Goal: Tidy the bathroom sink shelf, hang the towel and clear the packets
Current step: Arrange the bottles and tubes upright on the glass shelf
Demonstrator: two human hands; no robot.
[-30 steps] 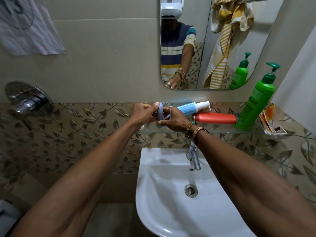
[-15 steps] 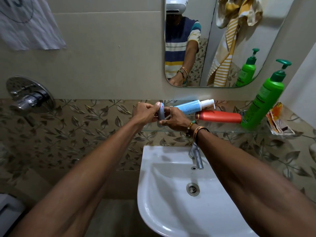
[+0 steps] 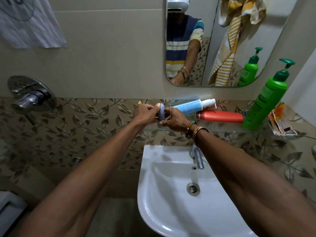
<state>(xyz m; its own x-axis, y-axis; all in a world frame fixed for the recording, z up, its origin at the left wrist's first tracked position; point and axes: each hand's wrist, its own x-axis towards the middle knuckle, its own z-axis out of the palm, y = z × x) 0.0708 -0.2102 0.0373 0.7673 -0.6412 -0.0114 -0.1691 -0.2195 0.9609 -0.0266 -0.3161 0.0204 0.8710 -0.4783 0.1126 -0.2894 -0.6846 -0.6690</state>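
Both hands meet over the left end of the glass shelf (image 3: 222, 131). My left hand (image 3: 145, 114) and my right hand (image 3: 174, 119) together pinch a small grey curved object (image 3: 161, 113), held upright. A blue pump bottle (image 3: 189, 106) and a red bottle (image 3: 220, 116) lie on their sides on the shelf to the right. A tall green pump bottle (image 3: 266, 100) stands upright further right. Orange packets (image 3: 280, 122) sit crumpled at the shelf's right end. A yellow striped towel (image 3: 229, 48) shows hanging in the mirror (image 3: 273, 40).
A white basin (image 3: 153, 194) with a steel tap (image 3: 198, 159) sits below the shelf. A chrome shower mixer (image 3: 30, 98) is on the left wall. A white cloth (image 3: 29, 24) hangs at the top left. A small yellow thing (image 3: 139, 102) peeks out behind my left hand.
Both hands keep hold of the grey object and have hardly moved on the shelf. The view has tilted down slightly and shifted.
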